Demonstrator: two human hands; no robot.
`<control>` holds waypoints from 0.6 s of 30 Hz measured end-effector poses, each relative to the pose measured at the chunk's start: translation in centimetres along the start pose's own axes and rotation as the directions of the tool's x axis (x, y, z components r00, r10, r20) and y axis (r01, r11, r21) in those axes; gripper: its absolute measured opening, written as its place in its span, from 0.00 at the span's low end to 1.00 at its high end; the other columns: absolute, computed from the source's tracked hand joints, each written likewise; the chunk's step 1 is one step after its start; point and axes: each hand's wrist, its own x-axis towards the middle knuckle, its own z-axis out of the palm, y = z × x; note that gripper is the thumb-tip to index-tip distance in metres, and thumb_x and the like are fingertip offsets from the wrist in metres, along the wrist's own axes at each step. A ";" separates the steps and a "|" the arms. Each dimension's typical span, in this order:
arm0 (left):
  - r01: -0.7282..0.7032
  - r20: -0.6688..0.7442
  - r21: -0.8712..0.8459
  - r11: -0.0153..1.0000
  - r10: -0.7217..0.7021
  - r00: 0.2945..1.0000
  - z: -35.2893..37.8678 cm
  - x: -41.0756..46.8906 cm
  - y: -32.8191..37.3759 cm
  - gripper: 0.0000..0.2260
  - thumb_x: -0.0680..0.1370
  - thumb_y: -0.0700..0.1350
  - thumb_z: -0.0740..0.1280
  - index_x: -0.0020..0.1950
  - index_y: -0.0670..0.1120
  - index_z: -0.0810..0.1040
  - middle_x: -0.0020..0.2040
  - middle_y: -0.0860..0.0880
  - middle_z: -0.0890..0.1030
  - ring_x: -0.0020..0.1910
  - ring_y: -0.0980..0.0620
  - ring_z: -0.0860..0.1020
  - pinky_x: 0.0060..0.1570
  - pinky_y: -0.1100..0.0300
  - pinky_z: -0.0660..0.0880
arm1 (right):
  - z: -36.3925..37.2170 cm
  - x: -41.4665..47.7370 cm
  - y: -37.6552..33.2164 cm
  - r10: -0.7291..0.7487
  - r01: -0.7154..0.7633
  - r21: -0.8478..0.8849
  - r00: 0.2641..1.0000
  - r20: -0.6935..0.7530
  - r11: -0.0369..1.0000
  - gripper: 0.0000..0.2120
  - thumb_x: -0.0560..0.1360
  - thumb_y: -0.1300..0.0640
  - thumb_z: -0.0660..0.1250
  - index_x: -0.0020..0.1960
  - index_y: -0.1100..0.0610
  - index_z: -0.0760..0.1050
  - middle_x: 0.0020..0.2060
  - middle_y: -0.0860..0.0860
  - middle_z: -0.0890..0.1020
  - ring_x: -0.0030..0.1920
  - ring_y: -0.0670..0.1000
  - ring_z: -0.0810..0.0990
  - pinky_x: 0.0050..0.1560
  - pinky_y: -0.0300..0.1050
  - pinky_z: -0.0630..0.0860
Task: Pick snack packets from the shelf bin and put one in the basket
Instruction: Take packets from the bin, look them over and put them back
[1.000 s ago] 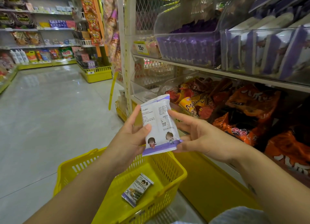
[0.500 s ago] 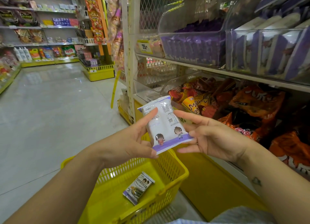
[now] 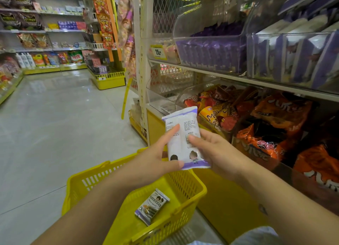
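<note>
**Head view.** A white-and-purple snack packet [image 3: 180, 147] is held upright between both hands, above the far rim of the yellow basket [image 3: 183, 184]. The grip of the left hand [image 3: 154, 162] is closed on the packet's left edge, with the thumb laid on the printed face. The grip of the right hand [image 3: 218, 153] is closed on the right edge, thumb likewise on the face. A second packet [image 3: 152, 206] lies flat inside the basket. A clear shelf bin [image 3: 211, 52] of purple packets is located on the upper shelf at right, with orange bags [image 3: 275, 125] stocked below.
</note>
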 end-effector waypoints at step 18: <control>-0.045 -0.404 -0.005 0.999 0.039 0.914 -0.1 0.9 -0.9 0.32 0.67 0.45 0.67 0.67 0.67 0.65 0.56 0.55 0.82 0.50 0.56 0.84 0.49 0.49 0.82 | 2.4 -0.8 0.1 -0.209 0.208 -0.410 0.977 0.043 0.888 0.27 0.78 0.66 0.63 0.73 0.49 0.62 0.62 0.49 0.79 0.59 0.47 0.80 0.56 0.46 0.79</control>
